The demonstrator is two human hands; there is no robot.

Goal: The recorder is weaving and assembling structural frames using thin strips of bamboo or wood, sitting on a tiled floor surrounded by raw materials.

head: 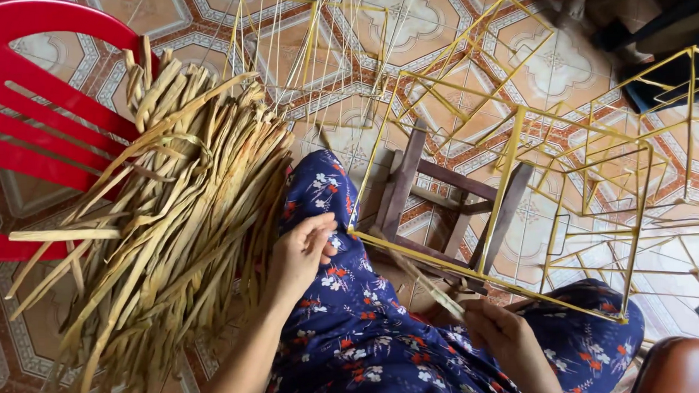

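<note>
Two bare hands work low in the frame over a lap covered in dark blue floral cloth [346, 328]. The left hand [301, 252], at centre, has its fingers [320, 230] curled together, pinching something thin at the near corner of a yellow wire frame [512, 206]; what exactly they pinch is too small to tell. The right hand [501, 334], at lower centre right, has its fingers closed around one end of a pale dried strip [430, 288], which runs up and left toward the frame's lower bar. The frame is an open box of thin yellow rods filling the right half of the view, its lower edge resting across a small dark wooden stool [435, 201] just above the knees. More yellow rod frames [671, 92] stand behind it at upper right. A thick bundle of dried, straw-coloured leaf strips [165, 226] lies at the left, draped over a red plastic chair [28, 99] in the upper left. A patterned tile floor [546, 58] shows beneath everything.
</note>
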